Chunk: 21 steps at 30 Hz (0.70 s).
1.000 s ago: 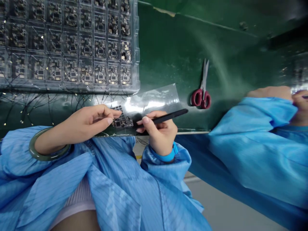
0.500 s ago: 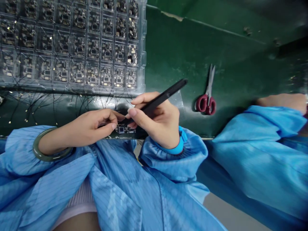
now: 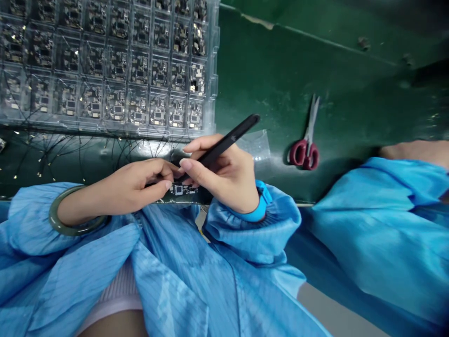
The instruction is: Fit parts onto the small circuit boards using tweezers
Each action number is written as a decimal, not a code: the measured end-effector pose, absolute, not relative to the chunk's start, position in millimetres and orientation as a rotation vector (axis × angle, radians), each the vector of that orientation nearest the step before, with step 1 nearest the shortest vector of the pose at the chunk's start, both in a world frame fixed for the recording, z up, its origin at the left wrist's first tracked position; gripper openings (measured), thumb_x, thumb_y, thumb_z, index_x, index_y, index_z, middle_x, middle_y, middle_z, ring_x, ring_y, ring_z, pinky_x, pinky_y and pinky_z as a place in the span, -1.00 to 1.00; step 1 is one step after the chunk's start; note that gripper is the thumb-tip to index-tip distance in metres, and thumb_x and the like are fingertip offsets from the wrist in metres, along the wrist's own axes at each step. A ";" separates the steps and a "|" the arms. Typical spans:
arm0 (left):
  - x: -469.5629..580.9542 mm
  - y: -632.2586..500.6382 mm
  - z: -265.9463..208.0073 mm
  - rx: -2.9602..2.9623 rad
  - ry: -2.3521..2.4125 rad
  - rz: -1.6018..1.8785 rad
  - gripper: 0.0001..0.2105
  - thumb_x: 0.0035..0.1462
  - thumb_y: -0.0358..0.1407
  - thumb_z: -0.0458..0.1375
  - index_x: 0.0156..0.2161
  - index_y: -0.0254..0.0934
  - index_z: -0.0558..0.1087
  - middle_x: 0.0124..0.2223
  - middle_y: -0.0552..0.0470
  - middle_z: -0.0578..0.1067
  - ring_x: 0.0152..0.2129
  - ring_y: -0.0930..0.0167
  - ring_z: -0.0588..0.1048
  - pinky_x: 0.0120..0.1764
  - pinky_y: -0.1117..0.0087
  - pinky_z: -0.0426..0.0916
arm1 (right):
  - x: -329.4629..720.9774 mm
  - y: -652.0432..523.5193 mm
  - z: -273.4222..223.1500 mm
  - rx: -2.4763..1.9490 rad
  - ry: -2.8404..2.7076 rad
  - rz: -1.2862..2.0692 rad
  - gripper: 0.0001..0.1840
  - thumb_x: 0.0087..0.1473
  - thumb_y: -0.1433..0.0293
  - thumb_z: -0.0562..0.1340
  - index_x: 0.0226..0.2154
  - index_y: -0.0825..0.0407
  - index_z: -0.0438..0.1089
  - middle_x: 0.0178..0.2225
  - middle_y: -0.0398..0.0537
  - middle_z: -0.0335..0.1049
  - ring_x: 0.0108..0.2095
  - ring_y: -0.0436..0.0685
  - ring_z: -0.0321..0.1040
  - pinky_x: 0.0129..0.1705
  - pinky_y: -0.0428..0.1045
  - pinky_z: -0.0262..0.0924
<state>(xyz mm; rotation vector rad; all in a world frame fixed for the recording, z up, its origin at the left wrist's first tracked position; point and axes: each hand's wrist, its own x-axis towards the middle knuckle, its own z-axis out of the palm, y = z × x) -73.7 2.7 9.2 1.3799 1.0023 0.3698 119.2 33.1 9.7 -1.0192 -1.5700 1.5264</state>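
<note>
A small dark circuit board (image 3: 180, 190) lies at the front edge of the green bench, partly covered by both hands. My left hand (image 3: 142, 182) is closed, thumb and fingertips at the board's left end. What else those fingertips may pinch is hidden. In a pen grip, my right hand (image 3: 224, 175) holds a slim black tool shaped like tweezers (image 3: 233, 136). Its back end points up and to the right. The lower end reaches down to the board beside my left fingertips, where the exact contact is hidden.
A clear compartment tray (image 3: 210, 107) of circuit boards fills the back left. Thin black cables (image 3: 45, 154) with small connectors lie before it. Red-handled scissors (image 3: 308, 140) and a clear plastic piece (image 3: 257, 145) lie to the right. A co-worker's blue sleeve (image 3: 382, 187) rests at far right.
My right hand and the black tool have shifted slightly left, the tool's back end most. My left hand stays almost in place. The view has shifted a little, so tray and scissors appear further right.
</note>
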 end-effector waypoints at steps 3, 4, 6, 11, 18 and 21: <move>-74.2 2.7 7.9 1.398 1.003 0.381 -0.90 0.21 -0.34 0.02 -0.36 -0.28 0.29 -0.38 0.15 0.37 -0.56 0.57 0.26 -0.48 0.53 0.19 | 119.2 33.7 7.1 -1.022 -1.625 1.468 -0.80 0.04 0.37 0.32 -0.23 0.01 0.37 -0.50 -0.26 0.43 -0.58 -0.08 0.39 -0.60 -0.18 0.29; -74.3 2.6 7.4 1.402 1.002 0.385 -0.90 0.21 -0.34 0.02 -0.35 -0.28 0.29 -0.38 0.15 0.37 -0.56 0.57 0.26 -0.49 0.53 0.19 | 119.2 33.8 6.5 -1.025 -1.646 1.444 -0.80 0.04 0.37 0.32 -0.23 0.01 0.37 -0.50 -0.26 0.43 -0.59 -0.08 0.38 -0.61 -0.18 0.28; -74.4 2.3 6.8 1.402 1.000 0.391 -0.90 0.21 -0.35 0.02 -0.35 -0.28 0.29 -0.37 0.15 0.37 -0.57 0.57 0.27 -0.50 0.53 0.19 | 119.4 33.7 5.7 -1.025 -1.688 1.400 -0.80 0.05 0.37 0.32 -0.23 0.00 0.37 -0.50 -0.26 0.42 -0.59 -0.09 0.36 -0.61 -0.18 0.28; -74.4 1.3 6.5 1.413 1.028 0.409 -0.91 0.21 -0.34 0.03 -0.30 -0.30 0.34 -0.37 0.13 0.41 -0.53 0.54 0.31 -0.47 0.51 0.22 | 120.6 30.6 6.2 -0.982 -1.799 1.245 -0.79 0.06 0.38 0.31 -0.20 0.01 0.37 -0.48 -0.27 0.43 -0.55 -0.08 0.39 -0.53 -0.18 0.32; -73.4 -1.3 0.3 1.449 1.051 0.493 -0.91 0.19 -0.38 0.05 -0.27 -0.31 0.40 -0.29 0.07 0.49 -0.42 0.47 0.44 -0.37 0.45 0.33 | 120.6 22.5 4.1 -0.896 -1.902 1.000 -0.78 0.05 0.43 0.32 -0.19 -0.01 0.39 -0.37 -0.20 0.49 -0.42 -0.03 0.44 -0.37 -0.11 0.37; -72.5 -2.6 -2.5 1.509 1.057 0.581 -0.93 0.19 -0.40 0.06 -0.25 -0.29 0.39 -0.17 0.02 0.51 -0.28 0.43 0.50 -0.25 0.42 0.38 | 123.8 21.4 3.8 -0.904 -1.718 0.934 -0.98 0.11 0.39 0.27 -0.33 -0.01 0.41 -0.40 -0.16 0.47 -0.39 0.01 0.43 -0.32 -0.05 0.37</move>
